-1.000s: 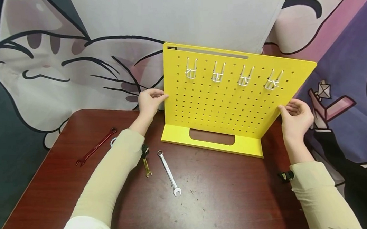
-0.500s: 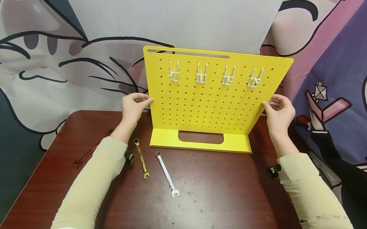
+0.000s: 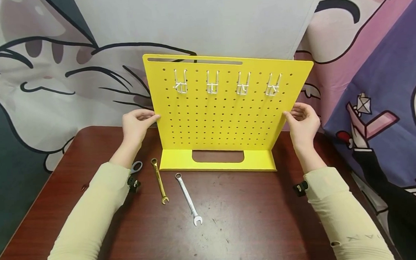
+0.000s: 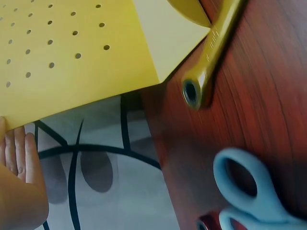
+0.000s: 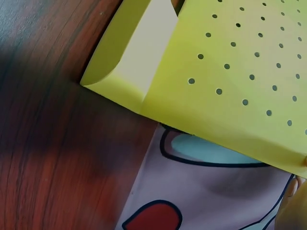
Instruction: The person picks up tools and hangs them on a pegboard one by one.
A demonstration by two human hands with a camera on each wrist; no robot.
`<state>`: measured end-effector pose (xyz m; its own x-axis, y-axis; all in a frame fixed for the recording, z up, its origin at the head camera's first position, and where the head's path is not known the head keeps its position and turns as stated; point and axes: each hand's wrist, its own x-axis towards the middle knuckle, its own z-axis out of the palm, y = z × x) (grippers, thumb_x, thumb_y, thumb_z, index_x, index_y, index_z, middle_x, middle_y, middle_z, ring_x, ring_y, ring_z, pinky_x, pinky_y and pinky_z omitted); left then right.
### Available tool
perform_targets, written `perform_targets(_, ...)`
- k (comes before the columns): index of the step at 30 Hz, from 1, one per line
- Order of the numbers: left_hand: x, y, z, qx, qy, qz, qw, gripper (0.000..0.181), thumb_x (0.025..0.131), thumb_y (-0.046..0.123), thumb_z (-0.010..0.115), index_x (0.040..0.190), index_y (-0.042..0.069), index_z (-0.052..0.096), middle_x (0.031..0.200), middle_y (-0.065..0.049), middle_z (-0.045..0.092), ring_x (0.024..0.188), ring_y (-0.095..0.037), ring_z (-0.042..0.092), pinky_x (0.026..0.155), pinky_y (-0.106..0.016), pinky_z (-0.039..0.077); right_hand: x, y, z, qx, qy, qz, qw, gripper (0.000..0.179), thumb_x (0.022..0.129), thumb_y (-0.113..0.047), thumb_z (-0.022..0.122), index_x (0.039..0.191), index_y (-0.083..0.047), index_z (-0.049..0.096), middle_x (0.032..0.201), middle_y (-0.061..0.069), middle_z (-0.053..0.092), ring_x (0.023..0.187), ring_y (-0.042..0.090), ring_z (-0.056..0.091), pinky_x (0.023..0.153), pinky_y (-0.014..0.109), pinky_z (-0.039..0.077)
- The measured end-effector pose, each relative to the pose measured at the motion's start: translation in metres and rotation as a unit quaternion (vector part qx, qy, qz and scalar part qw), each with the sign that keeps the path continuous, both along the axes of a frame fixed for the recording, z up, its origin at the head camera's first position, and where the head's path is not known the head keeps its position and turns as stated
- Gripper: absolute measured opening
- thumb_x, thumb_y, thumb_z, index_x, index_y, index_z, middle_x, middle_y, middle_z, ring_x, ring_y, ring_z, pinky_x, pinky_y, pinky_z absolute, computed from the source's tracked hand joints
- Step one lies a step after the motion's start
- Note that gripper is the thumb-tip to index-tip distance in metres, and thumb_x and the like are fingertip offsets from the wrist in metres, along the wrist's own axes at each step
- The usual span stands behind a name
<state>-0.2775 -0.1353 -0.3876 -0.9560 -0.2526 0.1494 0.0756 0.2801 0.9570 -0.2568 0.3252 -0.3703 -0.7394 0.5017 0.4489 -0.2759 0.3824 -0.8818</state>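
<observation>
One yellow pegboard [image 3: 221, 105] stands on the bench [image 3: 254, 214], carrying four white hooks [image 3: 211, 86] in a row. Two wrenches lie in plain sight near its base: one gold wrench [image 3: 159, 181], one silver wrench [image 3: 188, 197]. One pair of scissors [image 4: 267, 206] shows its two handle loops. The pegboard sits between both hands: the left hand [image 3: 135, 124] pinches its left edge, the right hand [image 3: 304, 125] its right edge, thumbs in front.
</observation>
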Motion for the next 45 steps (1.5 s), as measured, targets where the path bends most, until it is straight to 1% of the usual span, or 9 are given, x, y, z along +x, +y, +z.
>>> perform_targets(7, 0.003, -0.005, 0.001, -0.001, -0.003, 0.004, 1.0000, 0.029, 0.092, 0.014, 0.084, 0.113, -0.006, 0.078, 0.069, 0.033, 0.064, 0.077, 0.006, 0.064, 0.073, -0.011, 0.054, 0.001, -0.002, 0.001, 0.016, -0.002, 0.017, 0.9997, 0.033, 0.089, -0.002, 0.084, 0.118, 0.005, 0.070, 0.092, -0.017, 0.064, 0.084, 0.000, 0.064, 0.083, 0.013, 0.053)
perform_targets(11, 0.002, -0.003, 0.000, 0.007, -0.002, 0.002, 1.0000, 0.030, 0.092, 0.014, 0.084, 0.113, -0.006, 0.077, 0.070, 0.033, 0.064, 0.077, 0.006, 0.064, 0.073, -0.011, 0.054, 0.003, 0.001, 0.002, 0.031, -0.010, 0.012, 0.9994, 0.033, 0.090, -0.004, 0.084, 0.119, 0.003, 0.071, 0.094, -0.017, 0.065, 0.085, -0.002, 0.064, 0.083, 0.014, 0.054)
perform_targets(15, 0.002, 0.001, 0.000, 0.014, 0.000, 0.002, 0.9999, 0.029, 0.092, 0.013, 0.084, 0.113, -0.006, 0.077, 0.070, 0.032, 0.065, 0.077, 0.006, 0.064, 0.073, -0.012, 0.054, 0.004, 0.006, 0.005, 0.065, -0.009, -0.001, 0.9979, 0.031, 0.091, -0.008, 0.084, 0.118, 0.000, 0.074, 0.096, -0.007, 0.071, 0.084, -0.005, 0.064, 0.082, 0.015, 0.053)
perform_targets(18, 0.002, 0.002, 0.000, 0.015, 0.003, 0.003, 0.9999, 0.029, 0.092, 0.013, 0.084, 0.113, -0.007, 0.077, 0.071, 0.032, 0.065, 0.078, 0.006, 0.064, 0.074, -0.011, 0.055, 0.004, 0.010, 0.011, 0.077, 0.014, -0.003, 0.9969, 0.030, 0.091, -0.009, 0.084, 0.118, 0.000, 0.075, 0.099, 0.000, 0.074, 0.085, -0.005, 0.065, 0.082, 0.014, 0.054)
perform_targets(24, 0.004, 0.003, -0.002, 0.020, 0.006, 0.001, 0.9998, 0.030, 0.094, 0.013, 0.083, 0.115, -0.006, 0.076, 0.073, 0.032, 0.065, 0.080, 0.006, 0.064, 0.076, -0.011, 0.055, 0.002, 0.018, 0.032, 0.068, 0.056, -0.017, 0.9960, 0.030, 0.088, -0.007, 0.086, 0.117, -0.004, 0.077, 0.099, -0.011, 0.074, 0.089, -0.004, 0.068, 0.086, 0.014, 0.056)
perform_targets(29, 0.004, 0.004, -0.003, 0.027, 0.013, 0.000, 0.9996, 0.031, 0.094, 0.013, 0.082, 0.116, -0.008, 0.075, 0.074, 0.031, 0.065, 0.080, 0.006, 0.064, 0.075, -0.010, 0.054, 0.000, 0.022, 0.056, 0.083, 0.070, -0.037, 0.9934, 0.032, 0.090, -0.008, 0.084, 0.120, -0.007, 0.076, 0.108, -0.006, 0.075, 0.097, -0.002, 0.068, 0.094, 0.016, 0.056)
perform_targets(36, 0.004, 0.004, -0.004, 0.051, 0.020, 0.000, 0.9985, 0.020, 0.093, 0.009, 0.083, 0.107, -0.002, 0.076, 0.073, 0.029, 0.067, 0.079, 0.005, 0.065, 0.074, -0.010, 0.055, 0.004, 0.005, 0.097, 0.089, 0.097, 0.001, 0.9913, 0.037, 0.090, -0.003, 0.081, 0.126, -0.007, 0.072, 0.116, -0.003, 0.068, 0.113, 0.011, 0.067, 0.109, 0.025, 0.055)
perform_targets(41, 0.004, 0.005, -0.005, 0.055, 0.026, -0.003, 0.9981, 0.013, 0.093, 0.008, 0.083, 0.102, 0.003, 0.076, 0.074, 0.029, 0.067, 0.079, 0.004, 0.065, 0.074, -0.010, 0.055, -0.003, -0.001, 0.112, 0.149, 0.091, 0.011, 0.9845, 0.043, 0.090, -0.006, 0.082, 0.132, -0.006, 0.070, 0.125, 0.002, 0.068, 0.123, 0.011, 0.063, 0.114, 0.021, 0.049)
perform_targets(45, 0.006, 0.006, -0.005, 0.048, 0.033, -0.002, 0.9983, 0.019, 0.093, 0.008, 0.082, 0.107, -0.003, 0.075, 0.075, 0.029, 0.066, 0.079, 0.005, 0.065, 0.073, -0.009, 0.054, -0.016, -0.001, 0.113, 0.206, 0.099, 0.027, 0.9730, 0.047, 0.088, -0.006, 0.082, 0.134, -0.004, 0.069, 0.132, 0.011, 0.069, 0.128, 0.017, 0.060, 0.114, 0.022, 0.044)
